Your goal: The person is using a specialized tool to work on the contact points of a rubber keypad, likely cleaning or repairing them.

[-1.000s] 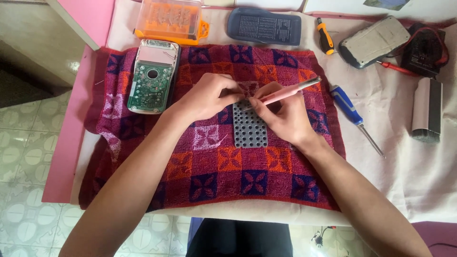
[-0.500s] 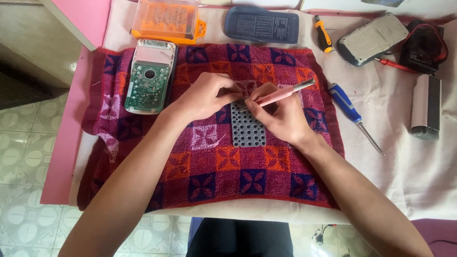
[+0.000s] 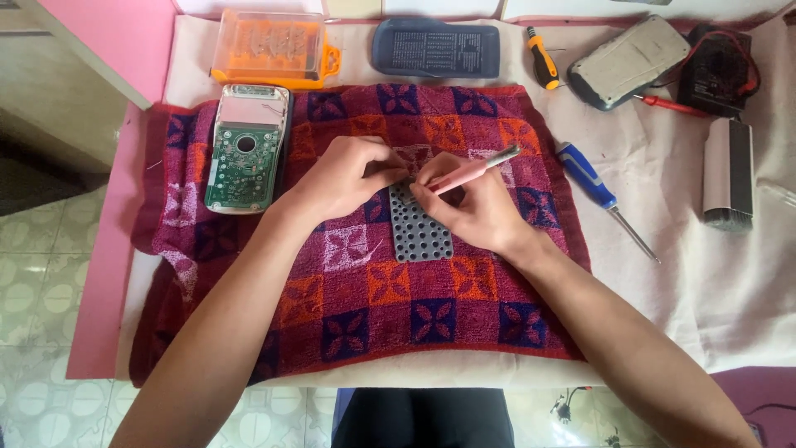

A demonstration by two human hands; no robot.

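Left hand: the left hand is resting on the towel, fingertips pinching down at the top edge of the grey keypad mat, looks like it's steadying it.

Right hand: the right hand is gripping a pink slim tool like a pen, tip pointing in toward the top of the mat, right where the left fingers are.

Keypad mat: it's lying flat in the middle of the checked towel, button bumps facing up, partly under both hands.

Circuit board: the opened calculator body is sitting on the towel's left end, green board showing, well apart from the hands.

Back cover: the dark grey shell is parked past the towel, near the orange bit case.

Other tools: blue screwdriver is lying just right of the towel, nobody touching it.

What's done: I'm guessing teardown is finished, since case, board and mat are all lying separate.

What's left: mat work seems to be going on right now; putting everything back together isn't started, judging by the spread.
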